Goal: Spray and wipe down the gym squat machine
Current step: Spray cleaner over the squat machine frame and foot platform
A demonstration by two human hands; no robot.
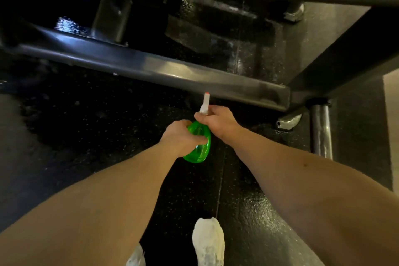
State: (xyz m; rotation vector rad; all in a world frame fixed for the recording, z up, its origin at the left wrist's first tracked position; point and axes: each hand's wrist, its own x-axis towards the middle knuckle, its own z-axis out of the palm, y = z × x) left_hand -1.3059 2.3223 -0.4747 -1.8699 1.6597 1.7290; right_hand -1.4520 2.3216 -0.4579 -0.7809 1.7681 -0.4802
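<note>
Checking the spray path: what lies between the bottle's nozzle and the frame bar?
Nothing shows between nozzle and frame bar in the head view.

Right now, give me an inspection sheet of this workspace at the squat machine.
Surface: black speckled rubber floor, glistening in patches.
Job's things: green spray bottle, nozzle pointing toward the machine's grey frame beam; no cloth seen.
Clutter: nothing seen.
Hands: left hand grips the bottle's body; right hand grips its neck.
Cables: nothing seen.
Surroundings: chrome post at right; white shoes below.
</note>
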